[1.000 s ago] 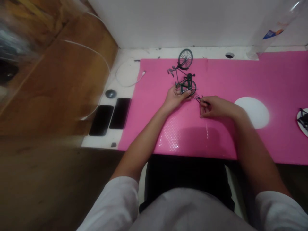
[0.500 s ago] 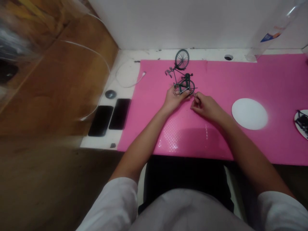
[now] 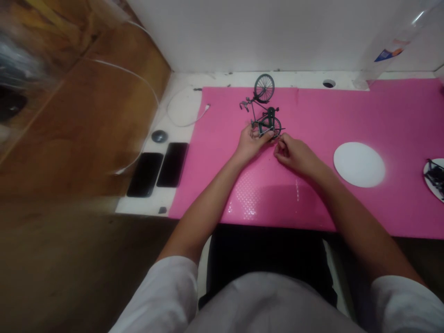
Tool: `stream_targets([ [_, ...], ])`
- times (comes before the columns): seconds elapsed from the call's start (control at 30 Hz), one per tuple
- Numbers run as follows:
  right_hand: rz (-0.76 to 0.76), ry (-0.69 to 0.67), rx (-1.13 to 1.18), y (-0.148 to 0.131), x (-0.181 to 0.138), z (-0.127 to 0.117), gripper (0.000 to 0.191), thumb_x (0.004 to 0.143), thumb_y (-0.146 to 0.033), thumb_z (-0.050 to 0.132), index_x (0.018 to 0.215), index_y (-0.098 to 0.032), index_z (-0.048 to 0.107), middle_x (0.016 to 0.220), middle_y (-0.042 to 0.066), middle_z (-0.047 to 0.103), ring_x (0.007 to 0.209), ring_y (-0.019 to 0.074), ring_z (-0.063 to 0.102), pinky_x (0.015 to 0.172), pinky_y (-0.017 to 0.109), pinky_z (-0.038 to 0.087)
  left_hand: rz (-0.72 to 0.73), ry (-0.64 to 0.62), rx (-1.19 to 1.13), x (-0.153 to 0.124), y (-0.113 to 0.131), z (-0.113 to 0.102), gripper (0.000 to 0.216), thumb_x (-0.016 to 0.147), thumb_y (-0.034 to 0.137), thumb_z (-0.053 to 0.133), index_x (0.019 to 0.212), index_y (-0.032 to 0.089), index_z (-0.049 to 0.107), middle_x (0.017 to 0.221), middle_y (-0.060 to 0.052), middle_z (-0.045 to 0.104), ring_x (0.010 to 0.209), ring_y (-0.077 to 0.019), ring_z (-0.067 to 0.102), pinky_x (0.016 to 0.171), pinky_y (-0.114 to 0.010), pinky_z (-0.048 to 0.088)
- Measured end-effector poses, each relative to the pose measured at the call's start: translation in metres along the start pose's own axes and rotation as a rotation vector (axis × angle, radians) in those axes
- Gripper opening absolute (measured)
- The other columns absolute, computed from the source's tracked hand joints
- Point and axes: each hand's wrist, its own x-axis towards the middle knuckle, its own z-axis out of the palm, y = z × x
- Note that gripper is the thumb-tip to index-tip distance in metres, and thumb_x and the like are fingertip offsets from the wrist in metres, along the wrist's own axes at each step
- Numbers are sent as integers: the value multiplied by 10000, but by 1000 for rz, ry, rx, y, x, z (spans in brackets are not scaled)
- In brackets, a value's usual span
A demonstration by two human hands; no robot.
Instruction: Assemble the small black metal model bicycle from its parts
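Note:
A small dark green model bicycle [image 3: 263, 106] lies on the pink mat [image 3: 312, 194], its front wheel pointing toward the wall. My left hand [image 3: 250, 141] is closed around the bicycle's rear wheel and frame, holding it. My right hand [image 3: 294, 152] is pinched shut right beside that rear wheel, its fingertips touching the wheel's right side; it seems to hold a tiny part that I cannot make out.
A white round plate [image 3: 359, 164] lies on the mat to the right. Another plate with dark parts [image 3: 435, 178] sits at the right edge. Two black phones [image 3: 157, 169], a grey disc [image 3: 159, 135] and a white cable [image 3: 183, 111] lie left of the mat.
My right hand has moved left from the mat up to the rear wheel. The left hand has kept its hold on the bicycle.

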Motion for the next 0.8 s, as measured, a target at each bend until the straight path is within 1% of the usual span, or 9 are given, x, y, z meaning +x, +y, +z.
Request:
stream_targets([
  [0.17, 10, 51, 71, 0, 0, 1, 293, 983, -260, 661, 997, -291, 370, 883, 5, 614, 714, 184, 523, 692, 349, 369, -15, 5, -5, 0, 0, 0, 623, 773, 543, 1057, 1172, 192, 732, 1186, -143, 878, 1087, -285, 879, 1052, -467, 714],
  [0.33, -36, 106, 178, 6, 3, 0, 328, 1007, -321, 671, 1024, -300, 344, 942, 8, 590, 751, 178, 532, 700, 349, 425, -16, 5, -1, 0, 0, -1, 694, 724, 591, 1073, 1188, 195, 743, 1184, -138, 883, 1065, -276, 879, 1032, -436, 717],
  [0.43, -85, 148, 211, 11, 6, 3, 326, 1023, -340, 658, 1029, -301, 335, 989, 20, 604, 766, 177, 549, 726, 365, 465, -3, -2, -1, 0, 0, 0, 723, 712, 612, 1075, 1198, 187, 749, 1218, -150, 875, 1055, -277, 878, 1037, -450, 720],
  [0.53, -107, 173, 225, 14, 6, 6, 302, 1035, -352, 654, 1050, -298, 357, 1028, 35, 624, 785, 185, 576, 757, 387, 495, -6, -7, -8, -2, 1, 2, 757, 690, 631, 1083, 1210, 192, 750, 1252, -155, 868, 1087, -292, 875, 1043, -469, 724],
  [0.6, -101, 174, 209, 14, 6, 7, 288, 1037, -368, 663, 1065, -297, 386, 1016, 34, 637, 781, 189, 586, 757, 394, 504, -10, 2, -6, -3, 1, 3, 769, 669, 647, 1088, 1195, 199, 750, 1243, -146, 871, 1101, -294, 874, 1060, -474, 721],
  [0.7, -62, 192, 175, 12, 5, 4, 283, 1033, -394, 700, 1095, -298, 441, 988, 33, 667, 779, 206, 602, 747, 402, 515, -10, 29, -11, -2, 0, 3, 761, 672, 666, 1081, 1167, 201, 737, 1196, -136, 879, 1093, -293, 876, 1092, -498, 711],
  [0.8, -11, 239, 144, 12, 4, 0, 245, 1048, -394, 700, 1132, -303, 489, 1028, 55, 715, 846, 245, 651, 793, 435, 547, -2, 89, -14, 1, -4, -1, 765, 697, 653, 1076, 1196, 200, 714, 1193, -151, 872, 1141, -321, 873, 1108, -538, 704],
])
